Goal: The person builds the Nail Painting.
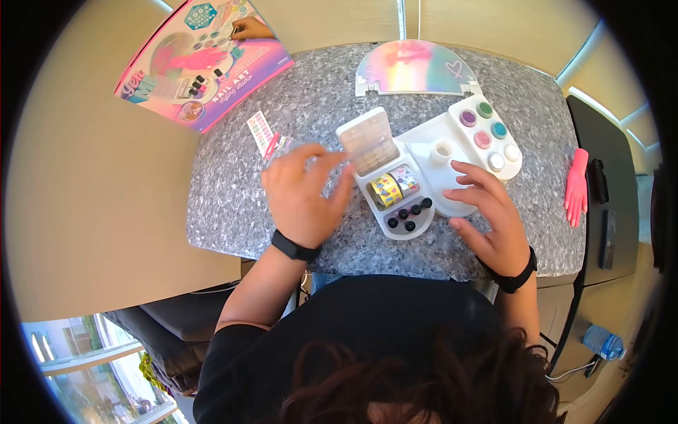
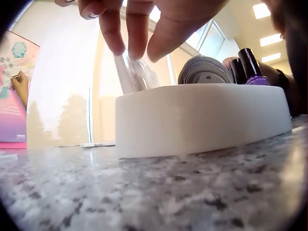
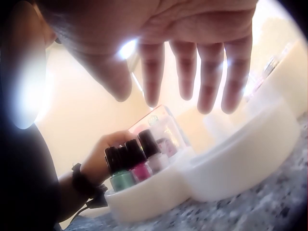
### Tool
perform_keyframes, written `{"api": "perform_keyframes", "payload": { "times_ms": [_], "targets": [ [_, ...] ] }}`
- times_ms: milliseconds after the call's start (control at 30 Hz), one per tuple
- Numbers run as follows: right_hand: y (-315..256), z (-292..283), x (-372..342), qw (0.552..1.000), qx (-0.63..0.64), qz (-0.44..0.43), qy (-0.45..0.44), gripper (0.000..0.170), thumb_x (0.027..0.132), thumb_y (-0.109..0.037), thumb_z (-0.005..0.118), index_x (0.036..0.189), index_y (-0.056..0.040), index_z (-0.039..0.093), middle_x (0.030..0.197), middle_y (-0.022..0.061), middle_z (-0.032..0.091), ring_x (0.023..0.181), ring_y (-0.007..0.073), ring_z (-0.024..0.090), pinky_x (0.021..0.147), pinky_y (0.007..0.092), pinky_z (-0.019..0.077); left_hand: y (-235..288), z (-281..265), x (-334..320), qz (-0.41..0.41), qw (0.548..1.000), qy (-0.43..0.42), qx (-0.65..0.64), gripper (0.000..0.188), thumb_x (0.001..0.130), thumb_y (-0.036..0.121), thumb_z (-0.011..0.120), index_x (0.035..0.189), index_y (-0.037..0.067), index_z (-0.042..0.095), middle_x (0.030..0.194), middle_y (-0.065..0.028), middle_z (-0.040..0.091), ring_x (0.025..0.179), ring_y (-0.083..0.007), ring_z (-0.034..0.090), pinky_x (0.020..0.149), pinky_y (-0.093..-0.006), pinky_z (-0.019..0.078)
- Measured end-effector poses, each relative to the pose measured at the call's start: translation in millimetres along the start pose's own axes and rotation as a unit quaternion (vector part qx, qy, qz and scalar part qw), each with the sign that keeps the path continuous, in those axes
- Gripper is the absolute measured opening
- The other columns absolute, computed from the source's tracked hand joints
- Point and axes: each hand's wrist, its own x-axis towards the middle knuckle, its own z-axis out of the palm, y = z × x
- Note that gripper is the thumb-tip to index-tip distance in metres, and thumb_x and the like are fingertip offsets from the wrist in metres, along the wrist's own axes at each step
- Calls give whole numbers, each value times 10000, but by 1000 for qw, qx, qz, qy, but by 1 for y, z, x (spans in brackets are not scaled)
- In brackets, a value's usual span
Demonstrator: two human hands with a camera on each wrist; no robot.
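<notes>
My left hand pinches the edge of a clear plastic case, which holds small pale pieces and stands at the far end of a white organizer tray. In the left wrist view, its fingertips meet on the clear plastic. Beside the case lie a yellow patterned roll and a silvery patterned one. Several black-capped nail polish bottles fill the tray's near end. My right hand hovers palm down over the tray's right side, fingers spread and nothing held, near a small white cup.
Several round pots, a purple one among them, sit in the tray's right wing. Behind stands a rainbow panel. A pink model hand lies at the right edge, a sticker sheet left. The nail art box stands back left.
</notes>
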Motion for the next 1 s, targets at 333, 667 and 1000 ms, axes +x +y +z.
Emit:
{"api": "perform_keyframes", "payload": {
  "times_ms": [333,667,1000],
  "targets": [
    [-1,2,5,1000,3,-10,6,413,873,-32,865,1273,-66,765,1553,162,634,1230,324,703,1040,436,569,-96,-12,-28,-236,932,-235,146,671,861,514,908,1406,173,717,1301,-84,793,1249,-332,698,1105,-565,405],
    [-12,3,13,1000,-6,-24,3,420,877,-53,869,1283,-78,765,1522,149,658,1238,344,704,1061,451,567,-72,-31,-19,-260,929,-262,-5,595,955,385,854,1424,100,625,1176,-50,836,1085,-209,745,993,-430,506],
    [-37,7,45,999,-24,-28,-5,356,937,-126,845,1280,-68,769,1249,123,792,1099,323,729,963,417,579,-80,-37,-23,-418,717,-308,-464,521,1001,220,828,1425,58,572,1157,-45,820,1005,-97,679,922,-317,484]
  ]
}}
